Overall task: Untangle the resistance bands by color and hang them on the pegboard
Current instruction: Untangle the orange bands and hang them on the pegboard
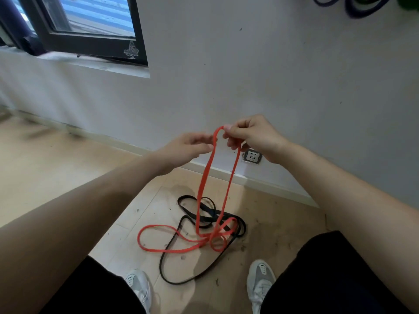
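A red resistance band (205, 175) rises from the floor in a long loop, its top pinched by my right hand (254, 137) at chest height. My left hand (188, 148) touches the loop's left strand with its fingertips, fingers close together around it. The band's lower part lies coiled on the floor, crossing over a black resistance band (181, 225) in a tangle between my feet. At the top right edge, dark blue or purple bands (360, 6) hang on the wall, with a bit of green beside them. No pegboard itself is visible.
My two grey shoes (260, 284) stand on the dusty wooden floor on either side of the tangle. A wall socket (252, 157) sits low on the white wall behind the loop. An open dark-framed window (90, 26) is at the upper left.
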